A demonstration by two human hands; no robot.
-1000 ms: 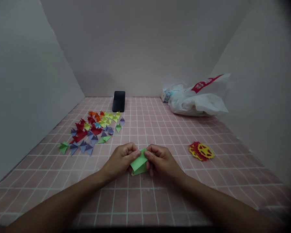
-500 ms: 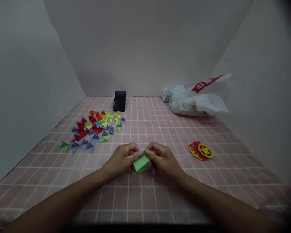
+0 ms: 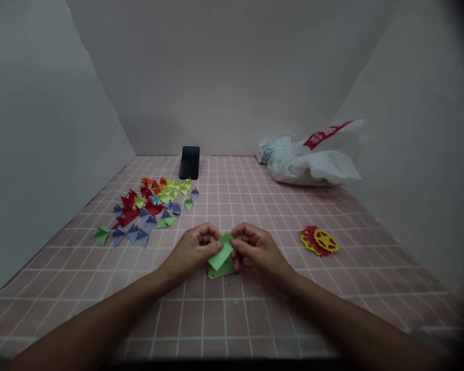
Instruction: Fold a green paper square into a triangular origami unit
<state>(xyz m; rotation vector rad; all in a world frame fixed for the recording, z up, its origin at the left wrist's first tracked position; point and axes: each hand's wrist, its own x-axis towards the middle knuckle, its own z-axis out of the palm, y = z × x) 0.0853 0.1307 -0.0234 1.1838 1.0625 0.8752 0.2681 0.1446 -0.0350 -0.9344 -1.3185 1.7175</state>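
Observation:
A small green paper (image 3: 221,257) is pinched between both my hands just above the pink checked tabletop (image 3: 232,314). My left hand (image 3: 191,252) grips its left side with thumb on top. My right hand (image 3: 257,250) grips its right edge with curled fingers. The paper is partly folded, one flap raised over a lower layer that rests near the table.
Several folded paper triangles (image 3: 150,206) in red, purple, green, yellow and orange lie at the left. A black phone (image 3: 189,162) leans at the back wall. A white plastic bag (image 3: 313,159) sits back right. A red and yellow paper cutout (image 3: 319,240) lies to the right.
The green paper's upper flap has tilted up more steeply between my fingers. Both hands stay in about the same spot, shifted slightly away from me.

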